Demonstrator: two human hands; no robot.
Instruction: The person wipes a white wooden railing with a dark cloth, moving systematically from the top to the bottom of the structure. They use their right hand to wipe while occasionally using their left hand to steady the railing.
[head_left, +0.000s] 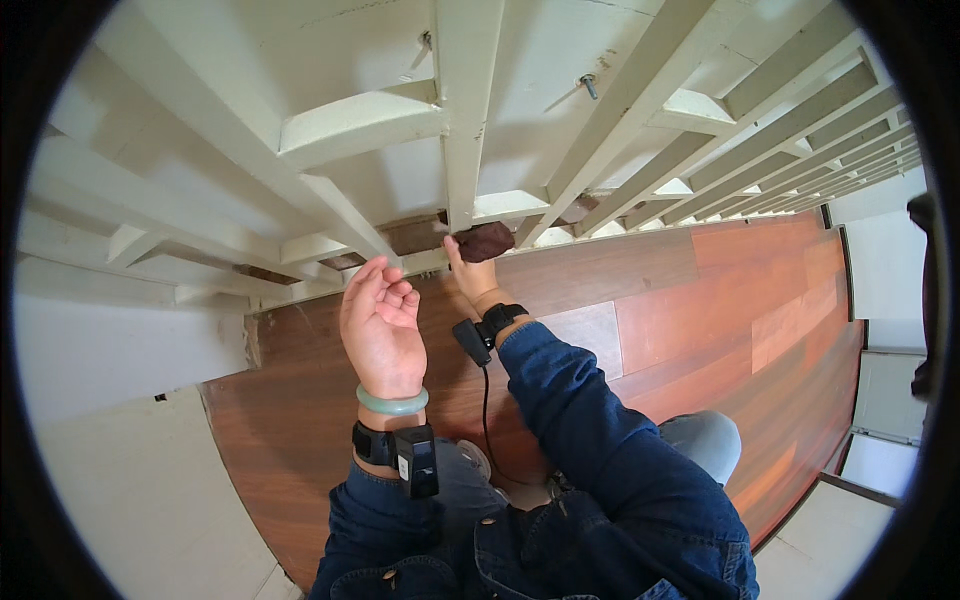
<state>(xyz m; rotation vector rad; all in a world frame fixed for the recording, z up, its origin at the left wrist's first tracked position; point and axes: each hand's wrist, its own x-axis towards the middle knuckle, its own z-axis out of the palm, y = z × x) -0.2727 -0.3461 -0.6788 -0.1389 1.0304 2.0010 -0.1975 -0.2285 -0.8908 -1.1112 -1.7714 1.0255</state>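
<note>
A dark maroon cloth (486, 241) is in my right hand (472, 274), held against the foot of a cream-painted lattice frame (469, 112). The cloth covers part of the fingers. To the left, my left hand (382, 322) is raised with its palm up and fingers loosely curled, holding nothing. Its fingertips are close to the lattice's lower rail (425, 262); whether they touch it I cannot tell. A pale green bangle (392, 403) circles the left wrist, and each wrist has a black strapped device.
Wood-plank flooring (675, 300) meets the lattice's base. Two bolts, one of them the right-hand bolt (589, 86), stick out from the wall behind the slats. A black cable (486, 416) hangs from the right wrist device. A white wall (135, 352) stands at the left.
</note>
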